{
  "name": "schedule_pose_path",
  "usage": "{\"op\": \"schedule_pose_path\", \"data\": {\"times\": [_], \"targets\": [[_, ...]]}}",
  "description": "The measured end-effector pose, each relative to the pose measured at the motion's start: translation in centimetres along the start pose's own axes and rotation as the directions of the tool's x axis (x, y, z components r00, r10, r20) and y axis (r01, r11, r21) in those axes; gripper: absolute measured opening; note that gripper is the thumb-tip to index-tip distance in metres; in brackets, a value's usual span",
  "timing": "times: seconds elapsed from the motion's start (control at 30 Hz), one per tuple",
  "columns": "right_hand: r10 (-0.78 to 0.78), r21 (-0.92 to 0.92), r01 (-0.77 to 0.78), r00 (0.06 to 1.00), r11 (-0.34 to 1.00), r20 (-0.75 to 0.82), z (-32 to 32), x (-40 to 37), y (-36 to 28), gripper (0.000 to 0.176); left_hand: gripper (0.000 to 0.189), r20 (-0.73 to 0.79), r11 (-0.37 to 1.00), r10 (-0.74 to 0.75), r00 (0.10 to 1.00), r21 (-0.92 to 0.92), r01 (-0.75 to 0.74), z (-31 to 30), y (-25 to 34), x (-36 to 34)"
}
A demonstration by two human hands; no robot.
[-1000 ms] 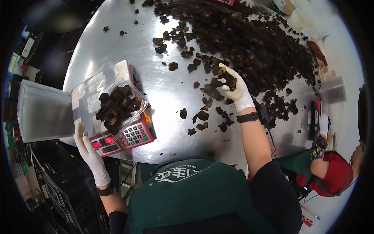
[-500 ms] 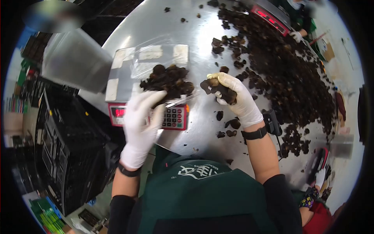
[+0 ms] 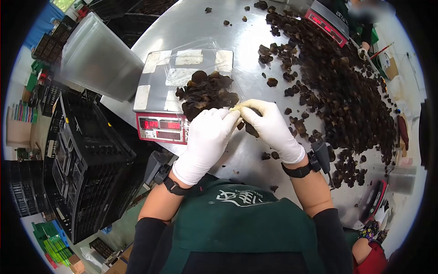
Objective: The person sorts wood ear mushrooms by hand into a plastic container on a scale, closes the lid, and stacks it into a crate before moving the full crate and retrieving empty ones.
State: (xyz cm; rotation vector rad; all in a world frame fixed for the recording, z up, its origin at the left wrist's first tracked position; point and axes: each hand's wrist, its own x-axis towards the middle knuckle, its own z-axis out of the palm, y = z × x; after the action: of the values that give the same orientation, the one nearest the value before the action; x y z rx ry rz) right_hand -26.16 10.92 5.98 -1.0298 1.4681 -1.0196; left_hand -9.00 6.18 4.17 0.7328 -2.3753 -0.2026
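gloves of thin white rubber cover both hands. the left hand (image 3: 207, 137) lies curled just in front of the red-fronted digital scale (image 3: 159, 134). its fingers are bent and pressed together, with their tips at the near edge of the clear plastic bag (image 3: 200, 59) spread over the scale's steel platform. whether they pinch the film cannot be told.

the right hand (image 3: 271, 128) sits just right of the scale's front corner. it is closed loosely around a few dark wrinkled fungus pieces (image 3: 251, 130) that peek out beneath its palm, and its thumb and forefinger touch the left fingertips. a heap of the same dark fungus (image 3: 207, 91) fills the near half of the bag, right above the scale's lit red readouts.

the scale stands at the near left edge of a round steel table (image 3: 237, 36). right of the scale and beyond it spreads a broad loose pile of dried fungus (image 3: 346, 91), with stray bits scattered between pile and scale. far beyond the scale to the right stands a second red-fronted scale (image 3: 325, 25), and a co-worker's gloved hand (image 3: 363, 54) rests near it at the pile's edge.

left of the scale is a translucent plastic box (image 3: 98, 59). below it, off the table, are black slatted plastic crates (image 3: 91, 150). a black band circles each wrist, and a green apron (image 3: 237, 228) shows nearest the camera.
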Motion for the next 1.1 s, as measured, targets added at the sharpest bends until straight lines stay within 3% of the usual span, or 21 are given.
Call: {"op": "schedule_pose_path", "data": {"times": [0.1,0.2,0.3,0.33,0.37,0.4,0.43,0.5,0.57,0.6,0.67,0.7,0.8,0.83,0.93,1.1], "targets": [[-0.314,-0.226,0.287,0.945,0.931,-0.092,0.6,0.7,2.6,0.023,0.017,0.114,0.997,-0.014,0.993,0.080,0.005,-0.2,0.7,0.2],[-0.154,-0.233,0.134,0.986,0.963,-0.070,0.1,0.1,1.8,0.023,0.018,0.120,0.996,-0.036,0.992,0.085,0.026,0.2,0.8,0.1],[-0.065,-0.206,0.053,0.996,0.977,-0.052,-0.4,-0.4,0.6,0.024,0.018,-0.025,0.960,-0.129,0.991,-0.253,0.119,0.8,0.6,-0.1],[-0.044,-0.146,0.037,0.998,0.989,-0.043,-0.6,-0.5,0.3,0.024,0.017,-0.024,0.906,-0.223,0.974,-0.373,0.198,0.6,0.6,0.0],[-0.023,-0.086,0.020,0.999,0.996,-0.032,-0.8,-0.6,0.2,0.024,0.016,-0.011,0.831,-0.316,0.949,-0.487,0.271,0.3,0.7,0.0],[-0.003,-0.026,0.002,1.000,1.000,-0.019,-1.0,-0.6,0.1,0.024,0.013,0.113,0.670,-0.457,0.882,-0.608,0.425,-0.8,1.3,0.2],[-0.047,-0.053,0.046,0.999,0.998,-0.027,-1.2,-0.6,0.3,0.023,0.007,0.127,0.592,-0.507,0.853,-0.668,0.451,-0.7,1.0,-0.1],[-0.143,-0.110,0.139,0.989,0.984,-0.024,-1.4,0.1,0.6,0.020,0.007,0.171,0.554,-0.528,0.832,-0.673,0.489,-1.6,0.4,-1.3],[-0.130,-0.138,0.124,0.991,0.983,-0.038,-1.8,0.8,-0.3,0.017,0.007,0.255,0.689,-0.381,0.888,-0.562,0.457,-3.9,-0.3,-3.6],[-0.189,-0.161,0.177,0.980,0.971,-0.060,-1.5,1.2,-1.0,0.017,0.007,0.430,0.653,-0.370,0.824,-0.511,0.560,-5.7,-0.4,-4.4],[-0.327,-0.225,0.303,0.942,0.926,-0.077,-1.0,3.0,-2.0,0.017,0.006,0.542,0.586,-0.469,0.697,-0.399,0.705,-7.1,-1.8,-7.2],[-0.502,-0.362,0.454,0.863,0.814,-0.046,-0.7,4.4,-2.1,0.015,0.006,0.590,0.547,-0.511,0.624,-0.336,0.766,-7.5,-2.6,-8.4],[-0.673,-0.353,0.677,0.723,0.646,0.156,1.6,7.6,-2.0,0.020,0.014,0.527,0.487,-0.603,0.599,-0.351,0.800,-8.2,-4.4,-10.9],[-0.657,-0.403,0.717,0.691,0.568,0.301,2.0,8.9,-1.2,0.031,0.016,0.499,0.466,-0.646,0.578,-0.342,0.816,-8.5,-4.8,-11.6],[-0.560,-0.667,0.671,0.705,0.324,0.436,3.3,10.3,0.1,0.048,0.017,0.454,0.425,-0.710,0.539,-0.334,0.841,-9.8,-5.1,-12.1],[-0.737,-0.663,0.631,0.653,0.402,0.175,2.3,11.0,-0.1,0.029,0.017,0.350,0.353,-0.790,0.504,-0.413,0.839,-10.6,-6.5,-12.6]]}}
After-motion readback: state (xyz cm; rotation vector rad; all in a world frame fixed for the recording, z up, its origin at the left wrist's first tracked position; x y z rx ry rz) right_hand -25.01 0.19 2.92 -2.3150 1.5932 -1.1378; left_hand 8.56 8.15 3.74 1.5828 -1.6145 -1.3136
